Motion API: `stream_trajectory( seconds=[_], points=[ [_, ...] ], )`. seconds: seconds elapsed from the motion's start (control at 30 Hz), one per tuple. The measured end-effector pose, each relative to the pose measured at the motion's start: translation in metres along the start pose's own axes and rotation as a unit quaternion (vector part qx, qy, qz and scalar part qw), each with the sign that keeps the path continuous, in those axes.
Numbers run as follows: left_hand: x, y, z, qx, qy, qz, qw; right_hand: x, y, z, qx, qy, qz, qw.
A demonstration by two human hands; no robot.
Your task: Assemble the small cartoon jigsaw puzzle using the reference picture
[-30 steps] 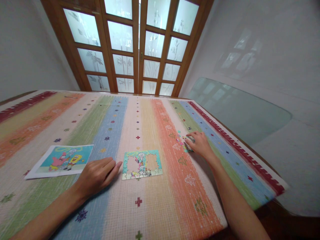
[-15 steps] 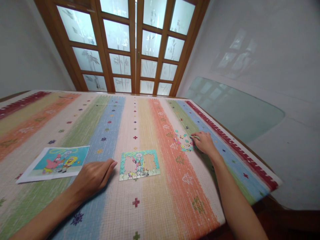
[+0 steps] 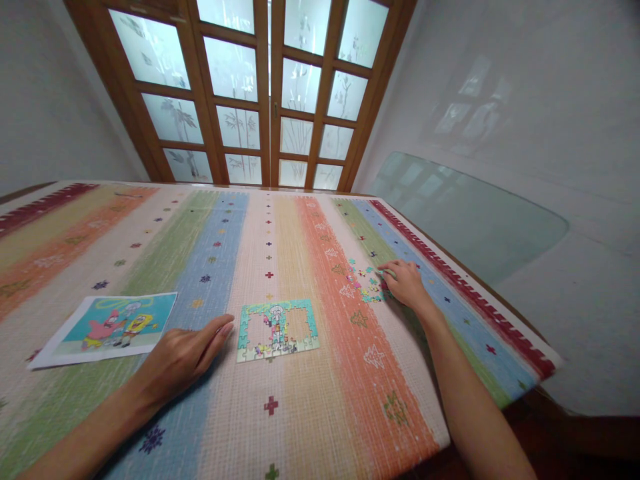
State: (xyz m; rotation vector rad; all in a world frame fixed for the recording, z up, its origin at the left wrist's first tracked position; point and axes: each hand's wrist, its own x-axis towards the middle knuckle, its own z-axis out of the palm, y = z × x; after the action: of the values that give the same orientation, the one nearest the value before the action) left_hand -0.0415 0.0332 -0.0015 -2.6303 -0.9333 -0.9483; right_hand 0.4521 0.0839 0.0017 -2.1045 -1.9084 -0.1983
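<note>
Cloth [image 3: 310, 427], striped. Sheet [image 3: 107, 330], cartoon print, lying left. Puzzle [image 3: 277, 333], part-filled, two gaps, flat on cloth near centre. Left hand [image 3: 187, 350]: just beside puzzle's left edge, fingers narrow; can't tell if holding. Right hand [image 3: 405, 283]: at pieces [image 3: 371, 299], loose cluster right of puzzle; finger gap and hold, can't tell.

From my station I see both of my arms bare as far as the picture's edge. At eight o'clock, my left forearm [image 3: 107, 423] is slim and smooth in outline, tapering into a slender left grip [image 3: 193, 352] with softly rounded knuckles and a visible thumbnail [image 3: 228, 329]. At four o'clock, my right forearm [image 3: 463, 380] has the same slim taper, and my right grip [image 3: 407, 283] looks narrow too, its nails too small to make out.
</note>
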Motion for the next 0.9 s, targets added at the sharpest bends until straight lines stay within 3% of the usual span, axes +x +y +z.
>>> stream_trajectory(
  seconds=[0.33, 0.9],
  points=[
    [0.007, 0.006, -0.006, 0.025, 0.026, 0.032, 0.999, 0.003, 0.012, -0.013, 0.013, -0.018, 0.021, 1.000],
    [0.010, 0.006, -0.006, 0.026, 0.039, 0.034, 0.998, -0.004, -0.003, -0.024, 0.066, -0.124, -0.048, 0.989]
  ],
)
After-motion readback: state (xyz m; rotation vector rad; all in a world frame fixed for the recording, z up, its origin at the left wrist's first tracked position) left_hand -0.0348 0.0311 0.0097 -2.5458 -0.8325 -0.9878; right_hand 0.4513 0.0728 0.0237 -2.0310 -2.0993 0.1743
